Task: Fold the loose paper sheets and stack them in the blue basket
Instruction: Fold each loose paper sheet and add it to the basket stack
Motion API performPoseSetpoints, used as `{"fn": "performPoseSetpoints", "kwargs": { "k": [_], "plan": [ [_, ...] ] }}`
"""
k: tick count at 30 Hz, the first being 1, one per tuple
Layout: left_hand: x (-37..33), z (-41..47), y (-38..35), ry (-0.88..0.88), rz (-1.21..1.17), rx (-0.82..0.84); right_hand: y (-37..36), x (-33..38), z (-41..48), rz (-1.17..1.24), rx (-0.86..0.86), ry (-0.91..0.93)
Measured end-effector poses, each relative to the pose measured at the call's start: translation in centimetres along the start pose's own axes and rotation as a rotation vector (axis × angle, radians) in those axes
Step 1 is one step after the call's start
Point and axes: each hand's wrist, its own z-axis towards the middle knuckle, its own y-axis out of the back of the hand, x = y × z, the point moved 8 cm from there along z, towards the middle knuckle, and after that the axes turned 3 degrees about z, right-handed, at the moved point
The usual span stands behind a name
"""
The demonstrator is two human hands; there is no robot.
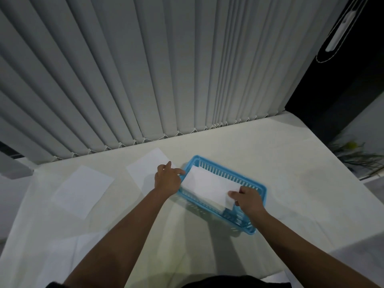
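Note:
A blue slotted basket (256, 187) sits on the white table, right of centre. A folded white paper sheet (207, 187) lies across its top, tilted. My right hand (248, 199) pinches the sheet's near right corner. At the sheet's left end, my left hand (167, 178) grips its edge beside the basket's left rim. More folded paper shows underneath inside the basket (219, 207). Two loose flat sheets lie on the table to the left: one (143, 170) partly under my left hand, another (82, 190) further left.
Grey vertical blinds (145, 80) hang along the table's far edge. The white table (291, 163) extends right of the basket. A dark gap with a plant (353, 150) lies off the table's right edge.

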Motion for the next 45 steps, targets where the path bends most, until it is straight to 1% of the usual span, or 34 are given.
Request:
{"fn": "performPoseSetpoints", "kwargs": {
  "k": [3,21,36,38,40,41,42,43,44,45],
  "plan": [
    [-0.2,0.2,-0.2,-0.011,-0.031,0.003,-0.4,0.7,0.1,-0.019,0.011,0.021],
    [-0.5,0.6,-1.1,-0.013,0.008,0.092,-1.6,1.1,0.4,-0.095,0.026,0.021],
    [-0.7,0.1,-1.4,-0.045,0.027,0.094,-1.9,1.0,0.3,-0.025,0.065,0.020],
    [-0.7,0.0,-1.3,-0.045,0.025,0.077,-1.8,1.0,0.3,-0.042,0.025,0.055],
    [-0.7,-0.3,-0.9,-0.043,0.007,0.018,-0.9,0.9,0.0,-0.070,-0.073,0.101],
    [-0.8,-0.5,-0.6,-0.050,-0.010,-0.032,-0.4,1.1,-0.4,-0.091,-0.132,0.164],
    [-0.9,-0.6,-0.2,-0.065,-0.020,-0.093,0.0,1.4,-0.8,-0.152,-0.185,0.254],
    [-1.2,-0.8,0.0,-0.092,-0.021,-0.147,0.1,1.8,-1.2,-0.269,-0.217,0.358],
    [-1.7,-1.0,0.0,-0.131,-0.011,-0.179,-0.3,2.2,-1.6,-0.421,-0.217,0.447],
    [-2.4,-1.2,-0.3,-0.179,0.015,-0.179,-1.1,2.1,-1.8,-0.574,-0.183,0.511]
  ]
}}
